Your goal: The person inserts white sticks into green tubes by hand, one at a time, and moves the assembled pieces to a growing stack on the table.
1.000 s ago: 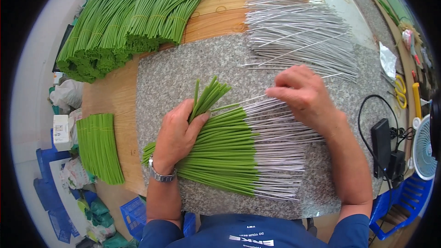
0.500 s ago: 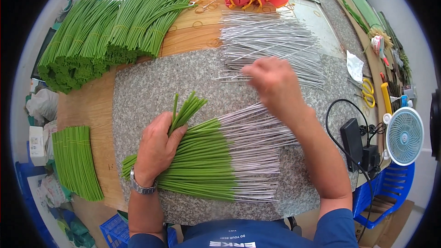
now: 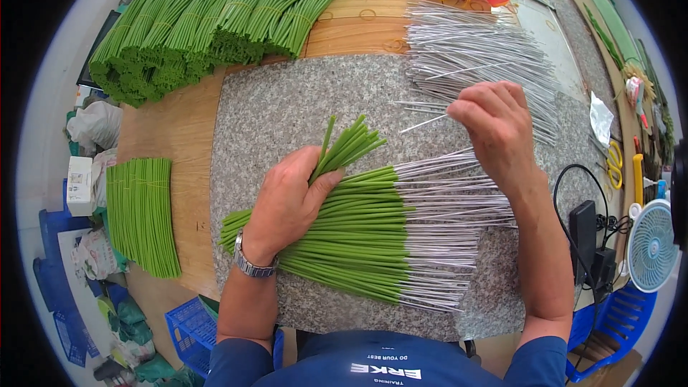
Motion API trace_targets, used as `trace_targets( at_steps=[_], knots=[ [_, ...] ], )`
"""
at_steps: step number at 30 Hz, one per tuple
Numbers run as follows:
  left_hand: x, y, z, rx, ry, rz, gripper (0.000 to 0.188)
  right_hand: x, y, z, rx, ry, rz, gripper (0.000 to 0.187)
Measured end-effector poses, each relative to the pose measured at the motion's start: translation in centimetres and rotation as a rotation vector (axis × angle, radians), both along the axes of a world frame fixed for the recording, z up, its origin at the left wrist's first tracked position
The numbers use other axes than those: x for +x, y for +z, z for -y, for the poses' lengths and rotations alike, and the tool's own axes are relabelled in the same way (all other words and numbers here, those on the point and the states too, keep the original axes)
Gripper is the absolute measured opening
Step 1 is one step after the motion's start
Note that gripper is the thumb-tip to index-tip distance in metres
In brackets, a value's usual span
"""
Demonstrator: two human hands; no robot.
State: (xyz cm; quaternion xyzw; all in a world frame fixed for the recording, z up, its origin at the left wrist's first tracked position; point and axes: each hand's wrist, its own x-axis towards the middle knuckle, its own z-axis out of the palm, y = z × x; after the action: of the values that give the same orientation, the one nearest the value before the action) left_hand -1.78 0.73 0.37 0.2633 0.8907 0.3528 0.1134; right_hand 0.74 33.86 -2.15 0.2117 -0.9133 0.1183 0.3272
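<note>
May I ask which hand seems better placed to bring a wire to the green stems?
Probably the right hand: it appears to pinch a silver wire near the wire pile, while the left hand grips green stems.

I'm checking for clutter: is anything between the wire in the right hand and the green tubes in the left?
Nothing visible. The wire in the right hand points toward the green tubes in the left hand; only stone slab shows between. The fanned tubes lie lower in the view.

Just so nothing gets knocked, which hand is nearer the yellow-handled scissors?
Right. The right hand is left of the scissors; the left hand is farther left, holding green stems.
</note>
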Motion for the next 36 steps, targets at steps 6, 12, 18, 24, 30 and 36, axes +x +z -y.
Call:
trace_targets(
  at_steps=[6,12,18,24,30,36],
  knots=[
    [-0.2,-0.1,0.1,-0.017,-0.007,0.006,0.02,1.6,-0.2,1.7,-0.106,0.023,0.017,0.023],
    [-0.1,-0.1,0.0,-0.012,-0.006,-0.005,0.021,2.6,-0.8,1.5,-0.182,0.007,0.078,0.028],
    [-0.1,-0.1,0.0,-0.014,-0.006,-0.003,0.022,2.5,-1.0,1.5,-0.182,0.04,0.08,0.028],
    [-0.1,-0.1,0.0,-0.019,-0.005,-0.01,0.024,2.5,-1.0,1.7,-0.183,0.062,0.093,0.027],
    [-0.1,-0.2,-0.1,0.013,-0.007,-0.001,0.022,2.2,-0.8,2.1,-0.144,0.109,0.083,0.019],
    [-0.1,-0.1,0.0,0.017,-0.004,0.034,0.022,1.7,-0.4,5.2,-0.097,0.278,0.213,0.023]
  ],
)
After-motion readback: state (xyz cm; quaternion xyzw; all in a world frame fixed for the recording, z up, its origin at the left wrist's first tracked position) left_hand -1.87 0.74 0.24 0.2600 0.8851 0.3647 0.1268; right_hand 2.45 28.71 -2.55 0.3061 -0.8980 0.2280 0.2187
